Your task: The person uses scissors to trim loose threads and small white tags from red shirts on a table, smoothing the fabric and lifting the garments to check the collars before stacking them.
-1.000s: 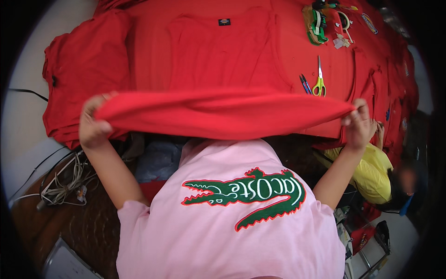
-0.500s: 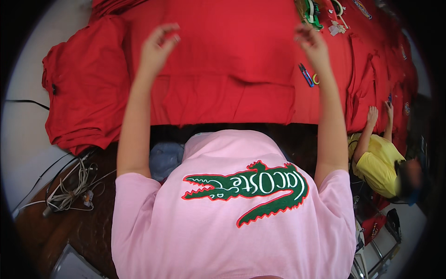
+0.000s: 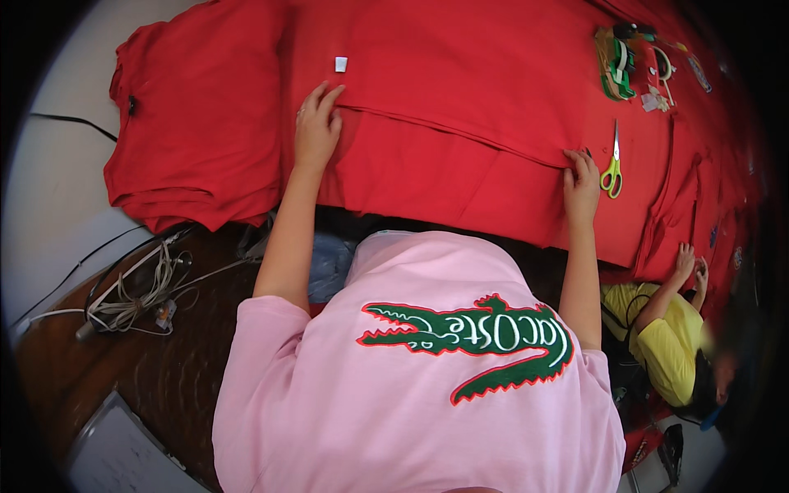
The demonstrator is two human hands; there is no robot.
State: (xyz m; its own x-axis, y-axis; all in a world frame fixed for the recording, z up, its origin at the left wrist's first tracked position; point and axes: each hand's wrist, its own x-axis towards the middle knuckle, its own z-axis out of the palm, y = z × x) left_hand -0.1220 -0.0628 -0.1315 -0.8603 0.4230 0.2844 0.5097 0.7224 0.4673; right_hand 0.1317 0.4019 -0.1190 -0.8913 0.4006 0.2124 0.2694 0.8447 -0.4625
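A red garment [image 3: 460, 90], with a small white label [image 3: 340, 64] at its upper left, lies flat on layered red cloth. Its folded lower edge slants from beside my left hand [image 3: 316, 131] down to my right hand [image 3: 582, 189]. The left hand rests on the fabric just below the label, fingers apart and gripping nothing. At the garment's lower right corner, my right hand touches the edge with its fingers stretched out and the thumb apart. Scissors with yellow handles [image 3: 611, 178] lie just right of that hand.
A stack of folded red garments [image 3: 197, 123] is at the left. Green tape dispensers [image 3: 618, 74] and a tape roll [image 3: 662, 64] sit at the far right. A coiled cable [image 3: 148, 287] lies lower left. Beyond my right arm, a person in yellow [image 3: 670, 345] handles red cloth.
Both hands have come down from the air onto the garment's lower edge. The white label now shows, the garment's edge lies slanted, and the yellow scissors are in full view; the view has shifted.
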